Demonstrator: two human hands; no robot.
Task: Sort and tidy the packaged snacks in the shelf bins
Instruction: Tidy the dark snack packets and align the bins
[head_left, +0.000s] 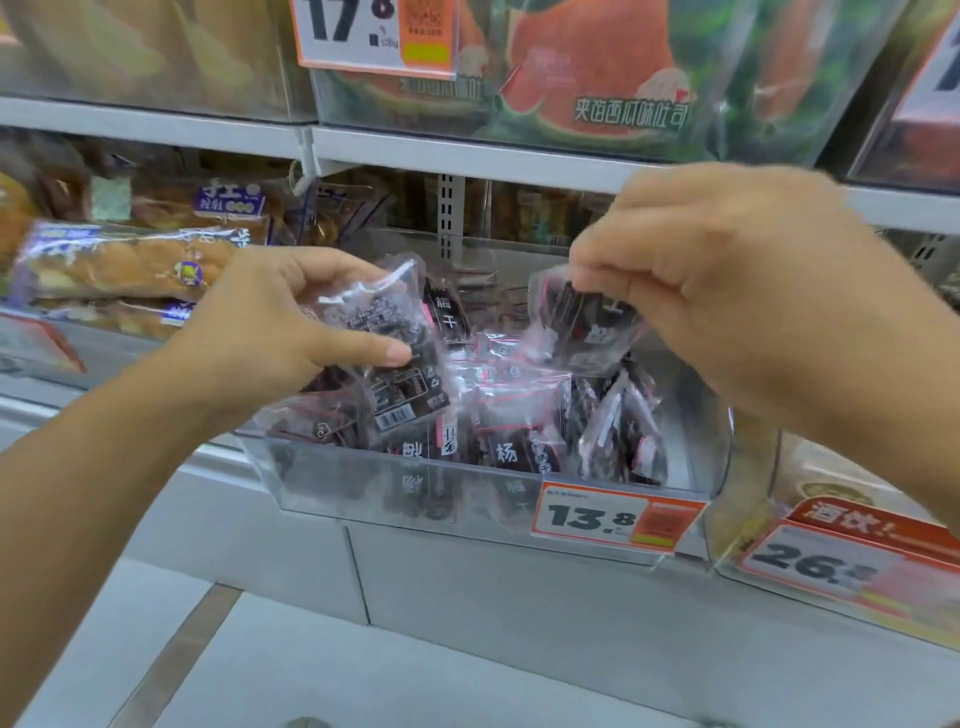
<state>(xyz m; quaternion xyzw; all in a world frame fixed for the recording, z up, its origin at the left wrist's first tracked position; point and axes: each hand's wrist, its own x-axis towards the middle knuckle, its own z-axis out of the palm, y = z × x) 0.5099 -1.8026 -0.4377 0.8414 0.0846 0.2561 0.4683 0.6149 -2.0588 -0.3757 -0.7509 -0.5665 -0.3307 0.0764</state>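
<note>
Head view: my left hand (270, 332) grips one clear packet of dark dried fruit (374, 332), my right hand (727, 291) pinches another clear dark-fruit packet (587, 327), both above the clear plastic bin (415, 493) holding more; behind, wrapped bread loaves (124, 265).

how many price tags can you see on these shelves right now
3, maybe 4. One price tag hangs top centre, one on the clear bin front, one lower right. A cut-off white card at the top right edge may be another.
</note>
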